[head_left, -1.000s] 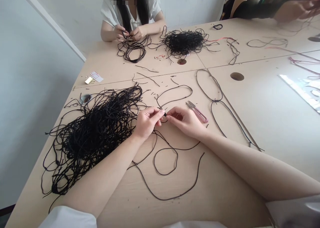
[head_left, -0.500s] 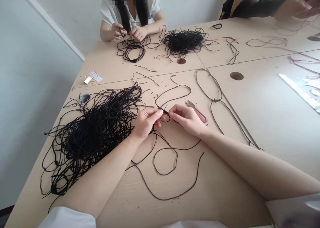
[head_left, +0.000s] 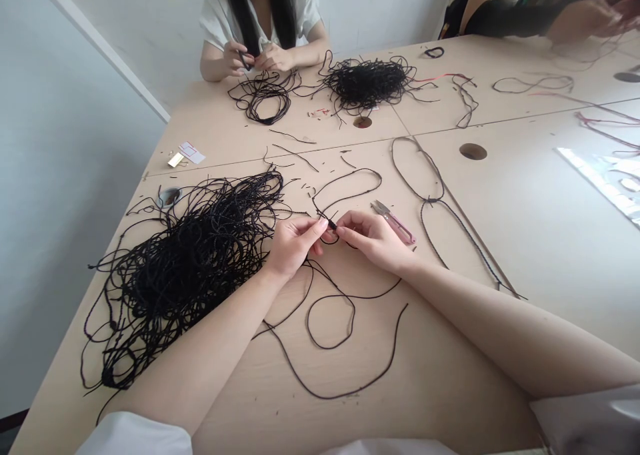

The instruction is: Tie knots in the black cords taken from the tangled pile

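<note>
My left hand (head_left: 296, 243) pinches a black cord (head_left: 350, 197) by its dark knotted part, with thumb and fingertips closed on it. Close beside it, my right hand (head_left: 373, 237) has its thumb and forefinger closed on the right end of that knotted part. The cord forms a loop on the table beyond my fingers, and a small loop shows between the hands. Loose black strands (head_left: 330, 396) curve over the table below. Pink-handled snips (head_left: 395, 223) lie just right of my right hand. A large tangled pile of black cords (head_left: 185, 262) sits left of my left hand.
A looped black cord (head_left: 463, 225) lies on the table (head_left: 450, 348) at the right. Across it, a person's hands (head_left: 273, 56) work near another cord pile (head_left: 367, 82). Another person's blurred hands (head_left: 590, 18) are at the top right. A plastic sheet (head_left: 605, 182) lies far right.
The knotted part between my fingertips has tilted slightly, and the near end of the cord loop has shifted a little. The person's hands opposite have moved slightly.
</note>
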`<state>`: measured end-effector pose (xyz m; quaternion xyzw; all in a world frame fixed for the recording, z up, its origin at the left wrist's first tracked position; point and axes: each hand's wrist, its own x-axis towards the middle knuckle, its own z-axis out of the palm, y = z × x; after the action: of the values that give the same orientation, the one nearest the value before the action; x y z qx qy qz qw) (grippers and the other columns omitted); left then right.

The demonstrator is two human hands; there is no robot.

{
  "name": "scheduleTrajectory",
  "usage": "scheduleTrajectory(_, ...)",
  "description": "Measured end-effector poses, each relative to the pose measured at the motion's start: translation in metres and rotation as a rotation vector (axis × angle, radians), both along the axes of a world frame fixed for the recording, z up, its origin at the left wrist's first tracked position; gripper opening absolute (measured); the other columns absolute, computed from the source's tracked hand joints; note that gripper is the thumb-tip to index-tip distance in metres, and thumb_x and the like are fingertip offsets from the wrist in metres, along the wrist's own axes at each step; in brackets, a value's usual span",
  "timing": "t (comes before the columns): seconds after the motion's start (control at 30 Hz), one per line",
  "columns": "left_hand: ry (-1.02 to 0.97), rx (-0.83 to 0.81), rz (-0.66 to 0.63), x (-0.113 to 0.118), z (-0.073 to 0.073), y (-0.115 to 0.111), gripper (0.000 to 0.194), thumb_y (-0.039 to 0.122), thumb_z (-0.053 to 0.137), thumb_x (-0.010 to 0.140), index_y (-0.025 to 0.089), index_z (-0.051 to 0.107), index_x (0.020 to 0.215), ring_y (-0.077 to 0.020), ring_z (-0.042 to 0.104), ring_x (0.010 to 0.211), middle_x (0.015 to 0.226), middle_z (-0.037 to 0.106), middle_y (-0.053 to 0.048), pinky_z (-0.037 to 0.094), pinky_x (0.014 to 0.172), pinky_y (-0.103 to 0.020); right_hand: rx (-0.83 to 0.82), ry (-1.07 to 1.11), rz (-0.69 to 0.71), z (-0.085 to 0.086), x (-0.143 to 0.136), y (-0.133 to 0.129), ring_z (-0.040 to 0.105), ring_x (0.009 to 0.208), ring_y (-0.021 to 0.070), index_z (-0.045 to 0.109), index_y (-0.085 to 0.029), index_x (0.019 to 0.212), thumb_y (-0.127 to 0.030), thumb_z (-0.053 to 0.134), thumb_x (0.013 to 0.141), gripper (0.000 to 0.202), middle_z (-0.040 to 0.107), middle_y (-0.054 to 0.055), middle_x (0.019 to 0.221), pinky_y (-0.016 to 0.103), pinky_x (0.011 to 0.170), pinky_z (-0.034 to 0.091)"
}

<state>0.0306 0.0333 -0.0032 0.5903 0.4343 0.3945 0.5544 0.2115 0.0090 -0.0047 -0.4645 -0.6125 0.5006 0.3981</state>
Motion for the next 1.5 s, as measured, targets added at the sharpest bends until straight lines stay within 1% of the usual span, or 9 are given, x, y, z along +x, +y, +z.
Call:
scheduleTrajectory(0.3, 0.009, 0.001, 0.027, -0.001, -0.002, 0.000, 0.025, 0.035, 0.066, 0.083, 0.014, 0.067, 0.068, -0.0072, 0.052, 0.045, 0.061, 0.066, -0.001, 0.040, 0.045, -0.019, 0.037, -0.022, 0.013, 0.000, 0.000, 0.000, 0.041, 0.053, 0.0083, 0.060, -0.016, 0.081, -0.037, 0.053, 0.091, 0.024, 0.053, -0.002, 0.065, 0.024, 0.048, 0.032)
scheduleTrajectory(0.37, 0.002, -0.008, 0.036, -0.001, -0.003, 0.000, 0.024, 0.034, 0.066, 0.083, 0.014, 0.067, 0.069, -0.0072, 0.053, 0.044, 0.060, 0.065, -0.001, 0.040, 0.045, -0.019, 0.113, -0.023, -0.041, -0.002, -0.001, -0.001, 0.045, 0.055, 0.0089, 0.060, -0.017, 0.087, -0.036, 0.054, 0.091, 0.020, 0.055, -0.001, 0.067, 0.024, 0.049, 0.036)
scheduleTrajectory(0.47, -0.005, -0.027, 0.045, -0.001, -0.003, 0.001, 0.023, 0.033, 0.065, 0.083, 0.014, 0.067, 0.070, -0.0074, 0.053, 0.044, 0.060, 0.066, -0.001, 0.041, 0.045, -0.019, 0.323, -0.094, -0.123, -0.007, -0.002, -0.003, 0.057, 0.067, 0.0117, 0.058, -0.019, 0.094, -0.025, 0.055, 0.091, 0.008, 0.062, 0.001, 0.077, 0.025, 0.058, 0.045)
scheduleTrajectory(0.53, -0.003, -0.029, 0.039, -0.001, -0.003, 0.001, 0.023, 0.032, 0.065, 0.083, 0.014, 0.067, 0.069, -0.0076, 0.053, 0.044, 0.061, 0.066, -0.001, 0.042, 0.045, -0.019, 0.435, -0.174, -0.116, -0.010, -0.003, -0.004, 0.059, 0.073, 0.0128, 0.058, -0.020, 0.094, -0.018, 0.053, 0.090, 0.007, 0.064, 0.002, 0.083, 0.025, 0.062, 0.048)
scheduleTrajectory(0.63, 0.000, -0.027, 0.027, -0.001, -0.003, 0.001, 0.024, 0.032, 0.065, 0.083, 0.014, 0.066, 0.068, -0.0078, 0.053, 0.045, 0.060, 0.066, -0.001, 0.042, 0.046, -0.019, 0.508, -0.255, -0.102, -0.014, -0.003, -0.005, 0.059, 0.073, 0.0129, 0.056, -0.021, 0.094, -0.014, 0.052, 0.090, 0.010, 0.064, 0.002, 0.086, 0.025, 0.062, 0.049)
scheduleTrajectory(0.83, -0.008, -0.058, -0.006, -0.002, -0.002, 0.002, 0.024, 0.032, 0.066, 0.082, 0.013, 0.065, 0.067, -0.0076, 0.053, 0.045, 0.059, 0.065, -0.001, 0.042, 0.046, -0.019, 0.543, -0.274, -0.077, -0.014, -0.002, -0.004, 0.060, 0.074, 0.0126, 0.053, -0.021, 0.095, -0.016, 0.048, 0.093, 0.007, 0.063, 0.002, 0.088, 0.026, 0.066, 0.050)
scheduleTrajectory(1.07, -0.003, -0.087, -0.033, -0.004, -0.002, 0.002, 0.026, 0.034, 0.066, 0.082, 0.013, 0.065, 0.066, -0.0071, 0.053, 0.043, 0.059, 0.065, -0.001, 0.041, 0.043, -0.018, 0.522, -0.283, -0.029, -0.014, -0.002, -0.004, 0.061, 0.075, 0.0132, 0.050, -0.020, 0.095, -0.016, 0.046, 0.095, 0.006, 0.064, 0.004, 0.090, 0.026, 0.066, 0.049)
scheduleTrajectory(1.27, -0.021, -0.091, -0.066, -0.005, -0.002, 0.003, 0.026, 0.033, 0.066, 0.082, 0.013, 0.064, 0.066, -0.0067, 0.052, 0.041, 0.058, 0.064, -0.001, 0.039, 0.040, -0.018, 0.515, -0.306, -0.042, -0.014, -0.002, -0.006, 0.061, 0.073, 0.0125, 0.051, -0.021, 0.094, -0.017, 0.046, 0.095, 0.006, 0.066, 0.003, 0.088, 0.025, 0.065, 0.049)
scheduleTrajectory(1.5, -0.046, -0.066, -0.039, -0.004, -0.001, 0.002, 0.024, 0.033, 0.066, 0.082, 0.014, 0.064, 0.067, -0.0071, 0.053, 0.045, 0.058, 0.064, 0.000, 0.041, 0.044, -0.018, 0.517, -0.281, -0.111, -0.011, -0.003, -0.008, 0.060, 0.069, 0.0119, 0.054, -0.021, 0.094, -0.019, 0.050, 0.093, 0.005, 0.066, 0.001, 0.084, 0.024, 0.060, 0.048)
